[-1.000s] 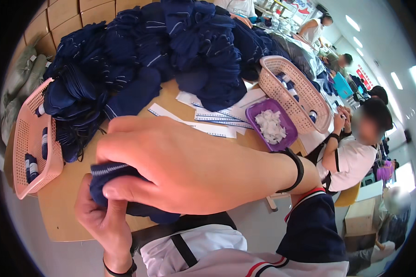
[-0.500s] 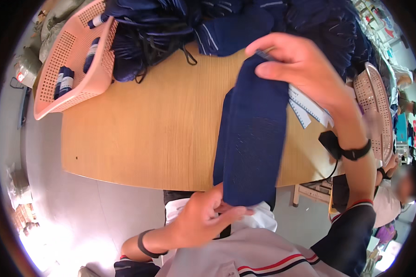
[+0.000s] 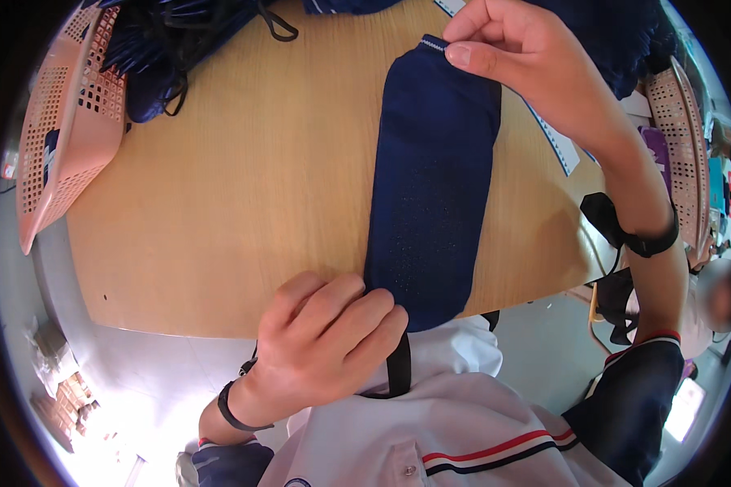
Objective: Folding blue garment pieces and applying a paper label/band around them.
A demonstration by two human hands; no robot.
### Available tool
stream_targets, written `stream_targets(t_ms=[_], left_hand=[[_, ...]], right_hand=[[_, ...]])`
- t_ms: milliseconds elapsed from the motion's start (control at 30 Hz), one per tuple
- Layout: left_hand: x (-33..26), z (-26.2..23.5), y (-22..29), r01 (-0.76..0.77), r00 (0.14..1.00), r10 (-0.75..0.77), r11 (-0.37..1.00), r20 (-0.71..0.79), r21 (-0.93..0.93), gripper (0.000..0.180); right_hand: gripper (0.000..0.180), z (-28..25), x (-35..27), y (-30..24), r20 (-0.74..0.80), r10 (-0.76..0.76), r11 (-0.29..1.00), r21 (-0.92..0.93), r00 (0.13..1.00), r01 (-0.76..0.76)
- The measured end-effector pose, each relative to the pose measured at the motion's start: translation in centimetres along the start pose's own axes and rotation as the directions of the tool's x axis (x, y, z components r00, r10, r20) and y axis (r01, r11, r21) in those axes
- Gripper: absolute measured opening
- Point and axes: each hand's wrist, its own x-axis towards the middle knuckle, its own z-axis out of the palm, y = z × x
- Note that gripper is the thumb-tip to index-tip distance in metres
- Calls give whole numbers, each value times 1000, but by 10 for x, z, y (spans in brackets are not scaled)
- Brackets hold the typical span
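I'm on head camera | above near edge of wooden table (image 3: 244,178) | facing steeply down | close over it

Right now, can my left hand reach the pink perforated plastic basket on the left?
Probably yes: only light wooden tabletop lies between your left hand and the pink basket, though that hand is curled at a corner of the long navy fabric piece.
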Motion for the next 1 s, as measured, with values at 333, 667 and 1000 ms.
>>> stream_targets(t_ms=[333,667,1000], left_hand=[[-7,-5,-4,-20,997,28,993,66,-114,24],[7,-8,6,-135,975,180,946,129,-296,25],[40,-14,-7,-36,961,53,997,270,-68,55]], right_hand=[[17,7,-3,11,40,-80,988,-128,996,84],[20,19,-6,-5,101,-291,701,-654,951,284],[36,2,-11,-52,319,-70,870,-444,945,214]])
